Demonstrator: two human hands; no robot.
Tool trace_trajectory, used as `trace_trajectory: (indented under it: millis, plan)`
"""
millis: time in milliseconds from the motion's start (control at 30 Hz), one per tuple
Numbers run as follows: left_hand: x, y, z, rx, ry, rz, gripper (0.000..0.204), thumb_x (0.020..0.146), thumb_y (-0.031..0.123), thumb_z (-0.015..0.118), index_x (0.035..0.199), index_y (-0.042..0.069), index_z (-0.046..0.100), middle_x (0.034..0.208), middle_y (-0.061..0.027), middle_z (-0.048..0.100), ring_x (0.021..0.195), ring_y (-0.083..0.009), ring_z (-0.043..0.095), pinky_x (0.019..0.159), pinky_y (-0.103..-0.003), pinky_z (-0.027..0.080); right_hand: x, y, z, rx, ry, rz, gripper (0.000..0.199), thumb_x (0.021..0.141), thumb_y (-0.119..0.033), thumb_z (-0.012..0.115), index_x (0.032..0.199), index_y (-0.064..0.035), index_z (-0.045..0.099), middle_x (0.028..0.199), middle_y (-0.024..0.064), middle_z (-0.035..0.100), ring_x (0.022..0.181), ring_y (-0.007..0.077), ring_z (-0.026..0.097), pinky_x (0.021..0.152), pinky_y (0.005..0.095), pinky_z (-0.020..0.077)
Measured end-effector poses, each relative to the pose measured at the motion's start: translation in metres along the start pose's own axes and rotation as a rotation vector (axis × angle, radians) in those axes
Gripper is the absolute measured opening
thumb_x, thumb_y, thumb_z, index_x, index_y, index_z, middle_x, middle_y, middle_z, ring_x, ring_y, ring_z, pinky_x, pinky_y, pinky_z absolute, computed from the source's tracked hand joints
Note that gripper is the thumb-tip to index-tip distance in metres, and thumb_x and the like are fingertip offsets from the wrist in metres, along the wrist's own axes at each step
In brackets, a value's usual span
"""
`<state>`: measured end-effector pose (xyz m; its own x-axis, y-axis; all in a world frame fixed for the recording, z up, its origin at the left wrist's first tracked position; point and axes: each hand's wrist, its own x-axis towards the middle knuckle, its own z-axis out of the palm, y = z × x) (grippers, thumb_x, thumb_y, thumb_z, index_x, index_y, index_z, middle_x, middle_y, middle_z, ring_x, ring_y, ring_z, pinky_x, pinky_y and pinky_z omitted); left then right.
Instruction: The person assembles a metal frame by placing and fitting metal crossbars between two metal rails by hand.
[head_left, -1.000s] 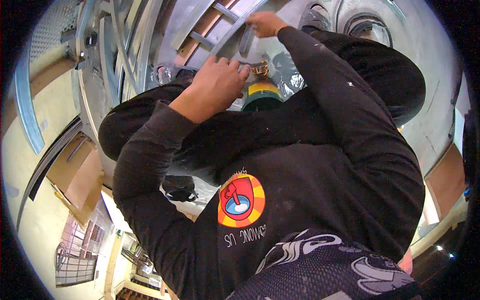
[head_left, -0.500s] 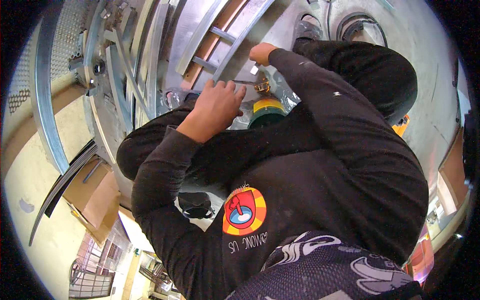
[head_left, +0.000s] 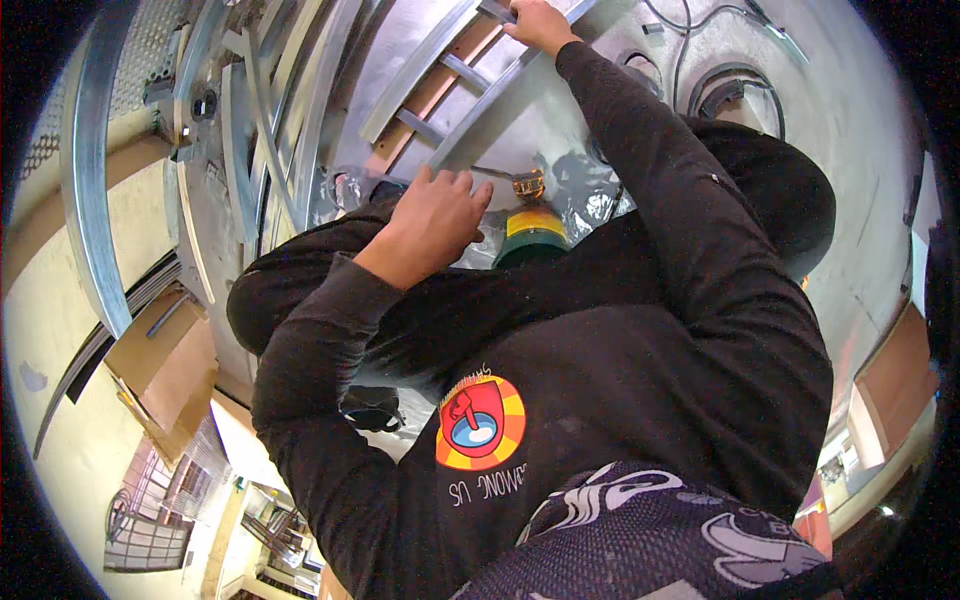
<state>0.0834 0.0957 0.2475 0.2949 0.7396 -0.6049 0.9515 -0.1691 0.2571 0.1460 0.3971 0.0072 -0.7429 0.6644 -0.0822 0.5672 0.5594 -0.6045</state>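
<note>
The right hand [head_left: 541, 27] clamped a short grey metal bar [head_left: 494, 11] toward a silvery ladder-like metal frame's [head_left: 423, 75] far end, seemingly for positioning that needed careful alignment; the left hand [head_left: 435, 225] curled by its near corner, grasp hidden

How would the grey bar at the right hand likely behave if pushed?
The grey bar is probably stiff, since its visible length is straight. Its flat-looking face suggests it would resist rolling. Its metallic look hints it may slide easily.
</note>
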Motion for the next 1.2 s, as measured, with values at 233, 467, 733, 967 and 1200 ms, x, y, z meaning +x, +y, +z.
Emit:
trace_trajectory:
  millis: [233, 467, 733, 967, 1200]
  plan:
    - [0.003, -0.006, 0.004, -0.022, -0.057, -0.021, 0.07, 0.082, 0.038, 0.075, 0.141, 0.009, 0.05, 0.116, -0.0138, 0.063, 0.109, -0.032, 0.062, 0.095, -0.045, 0.046, -0.006, 0.007, 0.036, -0.18, -0.008, 0.082, 0.033, 0.084, -0.035, 0.068, 0.102, -0.0074, 0.065, 0.096, 0.0184, 0.071, 0.091, 0.0379, 0.068, 0.082, 0.0492, 0.0541]
    - [0.002, -0.009, 0.015, -0.009, 0.039, 0.013, 0.069, 0.081, 0.04, 0.076, 0.138, 0.008, 0.054, 0.112, -0.0111, 0.064, 0.108, -0.0283, 0.062, 0.094, -0.044, 0.044, -0.002, 0.02, 0.058, -0.222, 0.032, 0.043, 0.033, 0.084, -0.034, 0.069, 0.102, -0.0069, 0.066, 0.1, 0.0164, 0.071, 0.095, 0.036, 0.068, 0.085, 0.0474, 0.0537]
    - [0.004, -0.01, 0.008, -0.057, -0.093, -0.006, 0.068, 0.083, 0.033, 0.073, 0.142, 0.01, 0.049, 0.125, -0.0158, 0.061, 0.112, -0.0306, 0.061, 0.098, -0.044, 0.044, 0.0, 0.028, 0.068, -0.188, -0.028, 0.112, 0.034, 0.085, -0.034, 0.07, 0.108, -0.0092, 0.067, 0.102, 0.0142, 0.071, 0.096, 0.0341, 0.069, 0.085, 0.0468, 0.0542]
    - [0.004, -0.01, 0.004, -0.061, -0.109, -0.012, 0.068, 0.083, 0.032, 0.073, 0.142, 0.01, 0.049, 0.125, -0.0157, 0.061, 0.111, -0.0308, 0.061, 0.097, -0.045, 0.045, 0.0, 0.023, 0.065, -0.253, -0.081, 0.132, 0.039, 0.086, -0.038, 0.07, 0.115, -0.012, 0.066, 0.104, 0.0134, 0.072, 0.099, 0.0324, 0.069, 0.086, 0.0461, 0.0545]
    - [0.004, -0.01, 0.008, -0.046, -0.067, 0.001, 0.068, 0.083, 0.039, 0.073, 0.14, 0.009, 0.051, 0.119, -0.0135, 0.062, 0.109, -0.0295, 0.061, 0.095, -0.044, 0.045, -0.002, 0.02, 0.064, -0.276, -0.068, 0.135, 0.042, 0.088, -0.039, 0.068, 0.121, -0.0128, 0.065, 0.104, 0.013, 0.072, 0.101, 0.0313, 0.069, 0.087, 0.0464, 0.0543]
